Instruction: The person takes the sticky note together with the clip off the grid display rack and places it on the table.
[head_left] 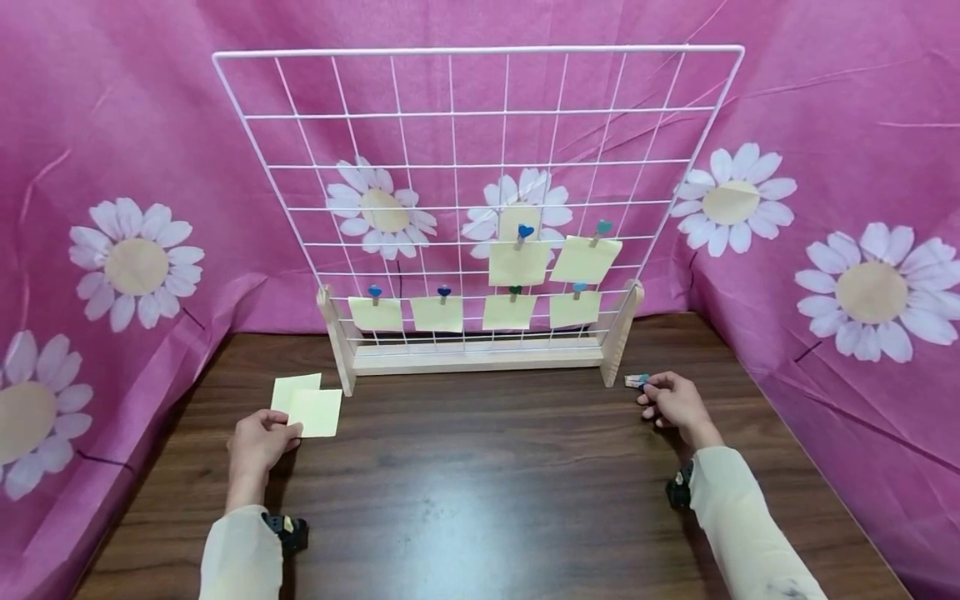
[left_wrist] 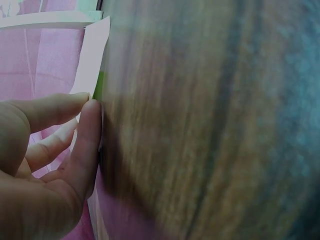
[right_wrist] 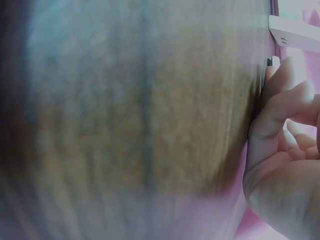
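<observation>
My left hand [head_left: 257, 450] pinches a pale yellow sticky note [head_left: 315, 414] by its lower left corner, thumb against finger. Partly beneath that one lies another sticky note [head_left: 297, 383]. The left wrist view shows the pinched note [left_wrist: 93, 55] edge-on, close to the tabletop. Across the table, my right hand [head_left: 677, 404] has its fingertips at a small wooden clip [head_left: 636, 381] with a teal part, beside the stand's right foot. In the right wrist view the curled fingers [right_wrist: 282, 107] hide most of the clip, so whether they pinch it is unclear.
A white wire grid [head_left: 480, 162] stands in a wooden base [head_left: 480, 358] at the back. Several sticky notes [head_left: 517, 265] hang on it from heart-topped clips [head_left: 525, 232]. Pink flowered cloth [head_left: 847, 67] surrounds the dark wooden table [head_left: 465, 467].
</observation>
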